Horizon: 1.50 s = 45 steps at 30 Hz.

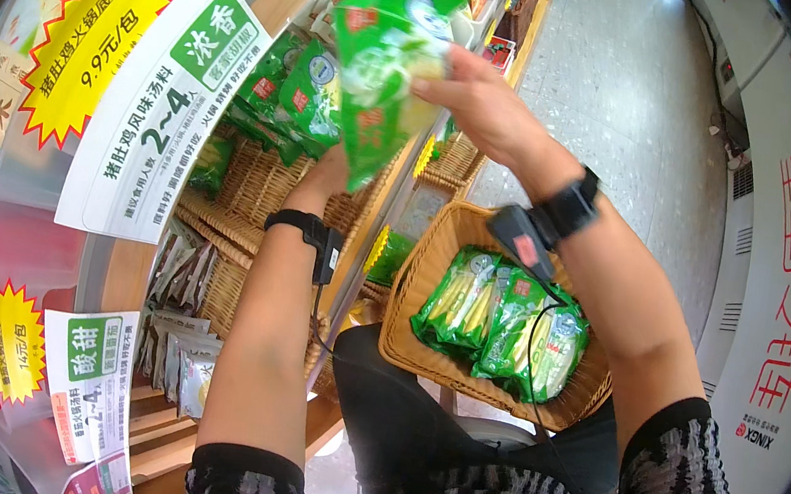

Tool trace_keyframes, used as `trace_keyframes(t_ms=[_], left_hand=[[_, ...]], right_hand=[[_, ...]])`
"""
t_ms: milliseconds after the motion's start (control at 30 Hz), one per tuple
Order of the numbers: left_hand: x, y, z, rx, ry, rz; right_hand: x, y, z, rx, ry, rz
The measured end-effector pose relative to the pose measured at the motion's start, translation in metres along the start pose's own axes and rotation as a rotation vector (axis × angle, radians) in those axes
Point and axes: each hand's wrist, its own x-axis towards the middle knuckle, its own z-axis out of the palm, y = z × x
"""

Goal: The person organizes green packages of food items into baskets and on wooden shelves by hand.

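Note:
My right hand (483, 102) grips a green plastic food packet (387, 72) by its edge and holds it up over the shelf's front edge. Below and left of it, my left hand (333, 167) reaches into a wicker shelf basket (259, 178), beside upright green packets (311, 92); its fingers are mostly hidden behind the raised packet. On my lap rests a tan woven basket (399, 307) with several green packets of pale, stick-shaped food (463, 296) lying in it. Each wrist wears a black strap with a small device and a cable.
Left of my arms hang price and product signs (161, 107) bearing writing, beside clear plastic bins (31, 165). Lower shelf sections hold rows of small packets (185, 362). White bins of packets (467, 26) stand at the shelf's far end. A white cabinet (760, 292) lines the aisle floor's right side.

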Motion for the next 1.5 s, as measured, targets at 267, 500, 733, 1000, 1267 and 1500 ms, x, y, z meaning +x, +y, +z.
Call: trace_keyframes(t_ms=[267,500,733,1000,1267,1500], left_hand=[[-0.018,0.056,0.005,0.303,-0.186,-0.562],[-0.032,0.066,0.000,0.432,-0.149,-0.492],[-0.040,0.077,-0.004,0.425,-0.025,-0.351],[-0.021,0.100,0.021,0.886,0.244,0.165],[-0.006,0.077,0.024,1.230,0.172,-0.009],[-0.014,0.072,0.004,1.396,0.035,0.034]], right_hand=[[0.076,0.066,0.003,-0.368,0.051,0.101],[0.092,0.085,-0.007,-0.752,0.130,0.051],[0.081,0.114,0.009,-0.959,-0.076,-0.316],[0.075,0.119,-0.006,-1.125,0.160,-0.044],[-0.068,0.069,-0.061,-0.959,0.106,0.106],[-0.242,0.044,-0.130,-0.874,0.392,0.372]])
